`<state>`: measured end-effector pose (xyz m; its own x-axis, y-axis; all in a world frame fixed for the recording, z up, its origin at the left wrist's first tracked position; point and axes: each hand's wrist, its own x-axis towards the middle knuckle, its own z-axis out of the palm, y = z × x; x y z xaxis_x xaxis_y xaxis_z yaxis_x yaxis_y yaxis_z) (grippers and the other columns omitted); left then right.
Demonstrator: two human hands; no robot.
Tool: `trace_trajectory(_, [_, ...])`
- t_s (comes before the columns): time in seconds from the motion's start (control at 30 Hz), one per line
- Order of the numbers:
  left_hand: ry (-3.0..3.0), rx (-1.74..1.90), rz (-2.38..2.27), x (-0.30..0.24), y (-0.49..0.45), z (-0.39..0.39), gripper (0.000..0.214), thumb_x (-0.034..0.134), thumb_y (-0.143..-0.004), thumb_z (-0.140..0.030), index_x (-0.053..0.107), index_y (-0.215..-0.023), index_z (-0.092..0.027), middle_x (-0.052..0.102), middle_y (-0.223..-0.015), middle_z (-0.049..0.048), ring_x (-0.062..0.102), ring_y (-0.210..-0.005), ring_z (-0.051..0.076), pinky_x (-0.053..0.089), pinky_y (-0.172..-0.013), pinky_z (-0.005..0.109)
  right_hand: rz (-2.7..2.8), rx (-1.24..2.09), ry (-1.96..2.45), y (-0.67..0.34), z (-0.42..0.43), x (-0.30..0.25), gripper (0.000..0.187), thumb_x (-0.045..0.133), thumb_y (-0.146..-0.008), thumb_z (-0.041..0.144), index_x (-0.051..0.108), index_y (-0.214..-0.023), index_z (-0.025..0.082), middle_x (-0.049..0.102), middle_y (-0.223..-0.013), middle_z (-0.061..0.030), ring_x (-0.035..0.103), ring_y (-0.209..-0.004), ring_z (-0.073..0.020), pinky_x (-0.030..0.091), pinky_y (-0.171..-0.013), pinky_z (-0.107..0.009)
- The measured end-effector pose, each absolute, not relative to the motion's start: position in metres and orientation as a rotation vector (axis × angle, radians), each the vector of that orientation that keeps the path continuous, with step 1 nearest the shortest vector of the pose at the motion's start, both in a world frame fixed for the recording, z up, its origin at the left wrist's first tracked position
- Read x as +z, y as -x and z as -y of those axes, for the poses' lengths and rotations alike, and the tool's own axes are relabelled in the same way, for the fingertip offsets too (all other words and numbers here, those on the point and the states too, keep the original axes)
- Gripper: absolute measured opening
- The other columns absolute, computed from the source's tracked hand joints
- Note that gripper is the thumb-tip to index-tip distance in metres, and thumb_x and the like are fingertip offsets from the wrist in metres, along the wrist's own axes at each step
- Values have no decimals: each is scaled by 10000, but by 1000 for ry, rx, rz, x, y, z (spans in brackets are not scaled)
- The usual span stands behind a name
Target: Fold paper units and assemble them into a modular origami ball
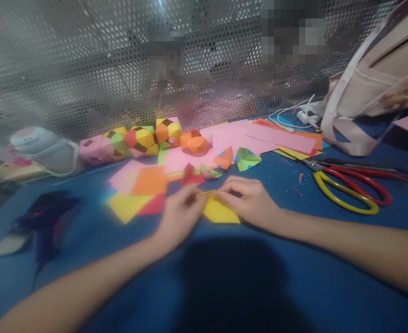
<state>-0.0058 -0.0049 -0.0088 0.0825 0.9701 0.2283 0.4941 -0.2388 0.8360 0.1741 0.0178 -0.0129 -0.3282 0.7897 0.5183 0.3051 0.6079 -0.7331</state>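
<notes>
Left hand [181, 210] and right hand [255, 199] pinch the far edge of the yellow paper [221, 212], fingertips closed, at the table [137, 305] midway between them. Risk: skewed crease, should the pinches pull unevenly.

Left hand [178, 212] and right hand [255, 200] near each other, both pinching.
The left forearm [96, 277] slants up from the lower left corner, its hand curled with thumb and fingers drawn together, fingertips turned inward. The right forearm [345, 245] comes in flatter from the right edge; its hand lies knuckles up, the index finger arched over the thumb. Both arms are bare, and a narrow gap parts the fingertips.
</notes>
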Motion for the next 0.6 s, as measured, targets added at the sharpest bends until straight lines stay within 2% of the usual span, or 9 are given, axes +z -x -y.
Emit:
trace_trajectory(0.13, [-1723, 1107, -1467, -7, 5, 4, 142, 592, -799, -293, 578, -728, -171, 586, -659, -21, 525, -616, 115, 428, -596, 230, 1876, 679, 903, -174, -19, -13, 126, 595, -834, 215, 660, -734, 173, 654, -712, -19, 585, -658, -133, 459, -604, -257])
trace_trajectory(0.47, [-1553, 1096, -1384, -7, 7, 1, 174, 604, -785, -277, 543, -665, -168, 568, -687, -19, 519, -660, 113, 417, -642, 239, 1899, 715, 903, -176, -22, -11, 265, 497, -879, 212, 630, -654, 169, 626, -700, -23, 565, -659, -132, 454, -605, -256])
trace_trajectory(0.53, [-1512, 1093, -1374, -7, 8, 1, 176, 615, -771, -273, 547, -649, -165, 563, -680, -21, 511, -661, 112, 412, -645, 240, 1869, 714, 897, -176, -22, -11, 235, 490, -887, 233, 639, -716, 173, 645, -776, -36, 584, -728, -145, 471, -666, -271])
trace_trajectory(0.6, [-1430, 1139, -1386, -8, 8, 0, 177, 630, -750, -274, 545, -642, -164, 565, -674, -19, 517, -660, 117, 417, -647, 247, 1799, 749, 910, -175, -22, -11, 169, 506, -878, 276, 639, -872, 173, 654, -907, -60, 599, -830, -165, 486, -731, -293])
